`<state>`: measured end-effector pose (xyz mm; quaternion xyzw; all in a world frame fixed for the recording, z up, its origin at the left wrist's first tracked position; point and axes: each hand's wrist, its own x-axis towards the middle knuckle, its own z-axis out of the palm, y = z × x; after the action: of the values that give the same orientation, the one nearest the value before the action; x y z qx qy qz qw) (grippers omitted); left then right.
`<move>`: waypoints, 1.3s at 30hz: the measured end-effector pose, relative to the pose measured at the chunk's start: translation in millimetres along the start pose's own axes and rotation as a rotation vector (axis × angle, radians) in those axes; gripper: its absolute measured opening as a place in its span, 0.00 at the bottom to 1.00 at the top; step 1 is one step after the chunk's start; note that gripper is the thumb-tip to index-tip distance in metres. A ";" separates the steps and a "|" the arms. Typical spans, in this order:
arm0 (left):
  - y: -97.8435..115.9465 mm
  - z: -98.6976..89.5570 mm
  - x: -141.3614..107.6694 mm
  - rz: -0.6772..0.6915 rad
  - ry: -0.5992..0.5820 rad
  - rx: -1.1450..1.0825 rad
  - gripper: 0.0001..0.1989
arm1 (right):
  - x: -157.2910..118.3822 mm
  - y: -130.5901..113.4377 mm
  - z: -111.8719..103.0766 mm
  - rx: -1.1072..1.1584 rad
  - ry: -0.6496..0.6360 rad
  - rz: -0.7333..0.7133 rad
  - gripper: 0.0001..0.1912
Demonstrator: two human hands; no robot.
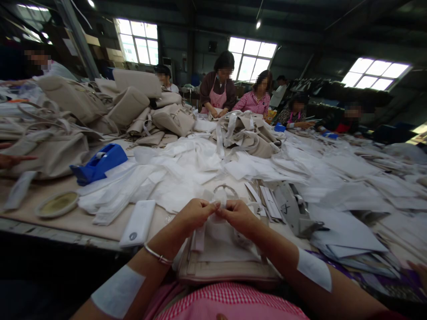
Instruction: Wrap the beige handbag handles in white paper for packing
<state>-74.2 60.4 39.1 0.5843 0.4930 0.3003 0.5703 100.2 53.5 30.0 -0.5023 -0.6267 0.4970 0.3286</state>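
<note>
My left hand (200,214) and my right hand (237,216) meet at the centre, both pinching a piece of thin white wrapping (218,196). The wrapping is around what looks like a strap or handle above a beige bag (230,271). That bag lies at the table's front edge against the apron, with white sheet material on top of it. Both sets of fingers are closed, thumbs and fingertips close together. A ring-like curved piece (226,188) shows just beyond my fingertips.
A white phone (138,222), a blue tape dispenser (99,164) and a round roll (56,204) lie left. A grey tape dispenser (295,209) stands right. White sheets (196,155) and piled beige bags (130,104) spread beyond. A person's hand (15,161) reaches in at far left.
</note>
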 end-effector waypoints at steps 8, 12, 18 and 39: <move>-13.4 12.4 13.7 0.100 0.166 0.075 0.16 | -10.7 5.2 1.8 -0.799 -0.021 -0.367 0.08; -16.6 9.7 10.3 0.126 0.156 0.135 0.18 | -4.3 1.2 -12.7 -0.158 -0.100 0.037 0.16; -20.9 15.2 7.2 0.231 0.104 0.319 0.20 | 19.1 5.0 -6.7 0.722 0.058 0.608 0.14; -32.8 -7.4 -36.1 -0.106 0.160 0.950 0.17 | 8.2 28.8 15.3 0.344 0.079 0.376 0.18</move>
<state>-100.7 25.5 16.4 0.7294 0.6469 0.0564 0.2153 92.7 56.9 -2.6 -0.5657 -0.4152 0.6288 0.3351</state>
